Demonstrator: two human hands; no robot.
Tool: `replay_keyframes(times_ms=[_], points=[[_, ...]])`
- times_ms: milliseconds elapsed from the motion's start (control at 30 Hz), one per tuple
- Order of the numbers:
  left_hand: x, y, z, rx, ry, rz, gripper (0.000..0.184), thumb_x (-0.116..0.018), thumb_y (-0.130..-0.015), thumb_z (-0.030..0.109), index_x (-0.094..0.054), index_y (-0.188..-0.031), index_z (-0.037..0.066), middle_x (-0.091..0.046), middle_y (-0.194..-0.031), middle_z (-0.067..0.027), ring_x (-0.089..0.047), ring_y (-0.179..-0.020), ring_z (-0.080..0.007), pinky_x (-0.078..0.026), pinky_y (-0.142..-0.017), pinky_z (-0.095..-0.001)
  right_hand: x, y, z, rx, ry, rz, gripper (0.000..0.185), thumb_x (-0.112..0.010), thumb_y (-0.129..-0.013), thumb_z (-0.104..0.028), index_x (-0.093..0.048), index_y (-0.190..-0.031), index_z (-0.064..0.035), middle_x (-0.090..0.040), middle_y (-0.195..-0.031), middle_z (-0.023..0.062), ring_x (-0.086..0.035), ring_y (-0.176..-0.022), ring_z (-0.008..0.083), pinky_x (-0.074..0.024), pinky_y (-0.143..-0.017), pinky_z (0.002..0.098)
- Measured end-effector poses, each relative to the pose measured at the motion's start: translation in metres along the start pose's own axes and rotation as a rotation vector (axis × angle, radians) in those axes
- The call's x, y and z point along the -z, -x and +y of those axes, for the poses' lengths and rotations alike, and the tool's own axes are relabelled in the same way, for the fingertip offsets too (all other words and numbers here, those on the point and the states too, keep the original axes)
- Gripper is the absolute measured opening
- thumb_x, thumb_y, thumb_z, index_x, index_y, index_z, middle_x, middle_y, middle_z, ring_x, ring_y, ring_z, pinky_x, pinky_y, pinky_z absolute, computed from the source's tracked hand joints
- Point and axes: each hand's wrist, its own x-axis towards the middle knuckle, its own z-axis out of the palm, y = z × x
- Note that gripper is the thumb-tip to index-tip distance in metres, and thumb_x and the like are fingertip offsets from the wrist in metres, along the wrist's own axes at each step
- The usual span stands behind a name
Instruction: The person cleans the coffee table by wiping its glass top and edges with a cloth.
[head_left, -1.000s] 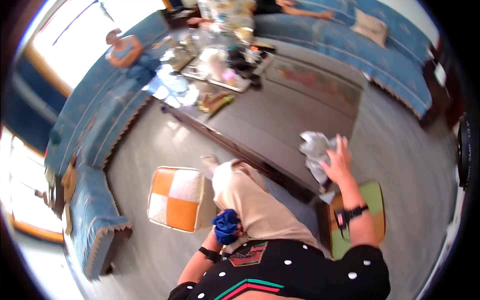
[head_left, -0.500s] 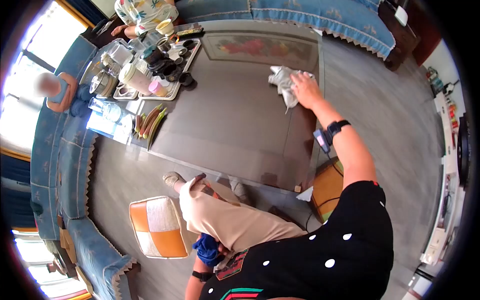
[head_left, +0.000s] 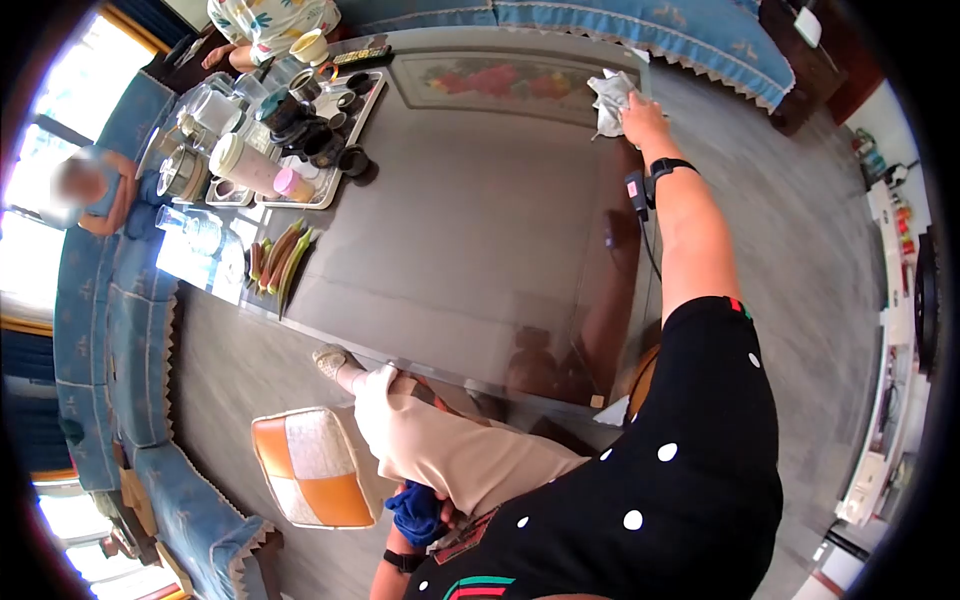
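My right hand (head_left: 646, 122) is stretched far forward, its fingers closed on a crumpled light grey cloth (head_left: 610, 100) that lies on the glass-topped table (head_left: 440, 230) by its far right corner. A dark band with a small device circles that wrist. Low by my lap, my left hand (head_left: 449, 512) grips a bunched dark blue cloth (head_left: 415, 513), which hides most of its fingers.
On the table's left stand a tray (head_left: 325, 190) of cups, a white lidded container (head_left: 243, 165), okra-like pods (head_left: 278, 258) and a remote (head_left: 362, 55). A checkered stool (head_left: 305, 468) stands near my leg. Two people sit at the left and back.
My right hand has pushed the grey cloth away from me and slightly right, toward the table's far corner. My left hand still holds the blue cloth near my lap.
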Motion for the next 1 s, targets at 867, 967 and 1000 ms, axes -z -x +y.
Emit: replay_keyframes(times_ms=[867, 967, 1000], points=[[0.013, -0.018, -0.001, 0.011, 0.109, -0.253, 0.076, -0.022, -0.094, 0.064, -0.059, -0.110, 0.000, -0.064, -0.083, -0.0188, -0.061, -0.072, -0.0381, -0.050, -0.068, -0.0447, 0.115, 0.375, -0.055, 0.755, -0.413, -0.155, 0.058, -0.064, -0.086, -0.031, -0.046, -0.139, -0.0121, -0.033, -0.145, 0.0240, -0.029, -0.137, 0.0407, -0.0268, -0.113, 0.0478], [0.015, -0.018, -0.001, 0.003, 0.090, -0.229, 0.074, -0.021, -0.094, 0.064, -0.059, -0.108, 0.001, -0.064, -0.082, -0.0179, -0.061, -0.071, -0.0376, -0.050, -0.068, -0.0441, 0.100, 0.328, -0.064, 0.662, -0.329, -0.077, 0.056, -0.061, -0.088, -0.032, -0.046, -0.139, -0.0125, -0.030, -0.145, 0.0295, -0.031, -0.135, 0.0433, -0.0272, -0.113, 0.0472], [0.019, -0.016, -0.001, 0.005, 0.079, -0.203, 0.074, -0.021, -0.094, 0.064, -0.059, -0.107, 0.002, -0.063, -0.081, -0.0176, -0.061, -0.070, -0.0372, -0.050, -0.067, -0.0437, 0.094, 0.308, -0.067, 0.626, -0.291, -0.056, 0.057, -0.060, -0.089, -0.034, -0.045, -0.139, -0.0126, -0.030, -0.145, 0.0308, -0.031, -0.135, 0.0441, -0.0277, -0.112, 0.0475]])
